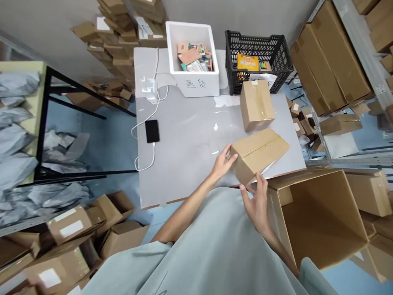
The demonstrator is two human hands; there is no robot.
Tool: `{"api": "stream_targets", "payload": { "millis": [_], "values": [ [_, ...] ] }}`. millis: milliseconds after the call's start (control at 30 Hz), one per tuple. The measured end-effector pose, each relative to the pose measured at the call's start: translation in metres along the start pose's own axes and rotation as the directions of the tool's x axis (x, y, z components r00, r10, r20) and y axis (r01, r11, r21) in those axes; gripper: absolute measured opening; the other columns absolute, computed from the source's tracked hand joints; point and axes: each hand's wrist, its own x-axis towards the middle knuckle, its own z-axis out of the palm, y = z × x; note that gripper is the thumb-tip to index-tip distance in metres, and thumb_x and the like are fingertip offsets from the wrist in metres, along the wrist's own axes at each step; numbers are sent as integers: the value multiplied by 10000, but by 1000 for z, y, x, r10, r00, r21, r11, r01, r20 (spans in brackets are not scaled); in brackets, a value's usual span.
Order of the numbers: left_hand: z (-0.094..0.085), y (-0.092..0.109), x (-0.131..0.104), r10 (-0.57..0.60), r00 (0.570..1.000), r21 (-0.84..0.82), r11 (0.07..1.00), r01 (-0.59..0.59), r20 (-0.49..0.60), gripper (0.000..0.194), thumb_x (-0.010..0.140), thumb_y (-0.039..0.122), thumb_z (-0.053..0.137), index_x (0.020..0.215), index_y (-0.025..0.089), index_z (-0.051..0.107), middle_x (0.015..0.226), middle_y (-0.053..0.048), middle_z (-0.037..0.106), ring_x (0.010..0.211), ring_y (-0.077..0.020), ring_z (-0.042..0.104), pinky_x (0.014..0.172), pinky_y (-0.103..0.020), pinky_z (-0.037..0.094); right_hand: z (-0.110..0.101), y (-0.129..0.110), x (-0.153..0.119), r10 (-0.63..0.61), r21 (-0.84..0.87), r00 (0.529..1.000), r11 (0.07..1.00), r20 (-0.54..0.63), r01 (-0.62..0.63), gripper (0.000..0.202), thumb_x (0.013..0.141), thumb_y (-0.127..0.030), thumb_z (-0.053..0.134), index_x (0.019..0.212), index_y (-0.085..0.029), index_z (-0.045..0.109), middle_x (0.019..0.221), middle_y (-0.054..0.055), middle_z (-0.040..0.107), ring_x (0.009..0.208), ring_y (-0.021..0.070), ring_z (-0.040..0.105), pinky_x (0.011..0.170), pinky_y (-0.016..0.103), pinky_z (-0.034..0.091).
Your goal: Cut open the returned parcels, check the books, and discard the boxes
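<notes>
A taped cardboard box [260, 149] lies at a slant near the front right of the table, a strip of white showing along its lower long side. My left hand [223, 164] grips its left end, thumb on the near face and fingers around the upper corner. At the box's lower front corner, my right hand [257, 200] holds the edge with its fingertips, the thumb held apart from the fingers. Just behind stands a second taped cardboard box [257, 105], which neither hand touches.
On the grey table [184, 164] are a white foam box [199, 84] of small packs, a black crate [279, 61] with yellow packs, a phone [152, 131] and a white power strip [149, 88]. A large open carton [322, 213] stands at my right. Shelves and cartons surround the table.
</notes>
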Motion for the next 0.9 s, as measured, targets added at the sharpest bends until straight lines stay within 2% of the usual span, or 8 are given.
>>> {"api": "stream_targets", "payload": {
  "millis": [133, 267, 367, 433, 533, 667, 800, 900],
  "values": [
    [-71, -9, -15, 65, 987, 32, 998, -61, -146, 581, 919, 330, 774, 1471, 189, 660, 1622, -172, 692, 1628, -327, 578, 1367, -479, 467, 65, 12, -25, 71, 155, 956, 981, 285, -119, 1046, 959, -776, 773, 1814, -339, 355, 1804, 196, 385, 1707, 418, 438, 1231, 629, 637],
    [-127, -20, -8, 59, 968, 77, 996, -41, -245, 495, 843, 190, 676, 1337, 190, 705, 1515, -146, 749, 1544, -281, 652, 1344, -447, 488, 120, 32, -26, 46, 173, 837, 971, 545, -166, 1221, 884, -897, 756, 1836, -278, 306, 1826, 226, 395, 1735, 422, 404, 1359, 658, 467],
    [-160, -31, -8, -3, 958, 71, 997, 24, -288, 581, 840, 164, 649, 1418, 181, 707, 1610, -161, 702, 1600, -296, 605, 1367, -495, 462, 132, 33, -8, -52, 90, 738, 996, 672, -13, 1075, 916, -863, 752, 1785, -303, 453, 1821, 187, 461, 1730, 400, 421, 1379, 641, 430],
    [-174, -40, -21, -48, 957, 56, 996, 67, -287, 723, 839, 162, 682, 1561, 177, 647, 1737, -191, 594, 1663, -344, 537, 1372, -551, 451, 120, 28, 18, -144, 28, 746, 986, 650, 166, 912, 984, -817, 700, 1726, -306, 555, 1807, 161, 506, 1739, 371, 410, 1409, 614, 386],
    [-179, -57, -58, -51, 961, 110, 990, 83, -271, 871, 875, 198, 737, 1717, 177, 514, 1849, -213, 432, 1717, -386, 454, 1370, -575, 451, 80, 26, 72, -296, -150, 838, 903, 459, 402, 788, 1056, -759, 586, 1650, -244, 628, 1763, 188, 561, 1711, 355, 449, 1418, 619, 360],
    [-156, -74, -118, -45, 960, 219, 970, 108, -277, 910, 912, 267, 815, 1751, 157, 480, 1815, -223, 484, 1681, -393, 511, 1343, -553, 502, 22, 46, 138, -220, -509, 959, 814, 179, 282, 863, 1010, -733, 566, 1598, -105, 630, 1678, 309, 606, 1590, 436, 577, 1325, 703, 448],
    [-130, -77, -147, -75, 935, 191, 970, 149, -348, 760, 991, 274, 797, 1707, 183, 561, 1716, -197, 616, 1571, -368, 647, 1300, -554, 561, 3, 72, 157, -33, -498, 981, 858, 193, 127, 706, 985, -637, 587, 1431, -113, 742, 1417, 292, 797, 1257, 403, 796, 1161, 614, 606],
    [-123, -77, -145, -62, 905, 203, 966, 161, -421, 600, 1062, 265, 706, 1649, 163, 634, 1608, -177, 718, 1507, -329, 708, 1330, -532, 537, 12, 83, 149, -63, -467, 970, 868, 235, 170, 586, 985, -557, 563, 1345, -157, 795, 1360, 262, 832, 1160, 379, 829, 1093, 535, 645]
  ]
}}
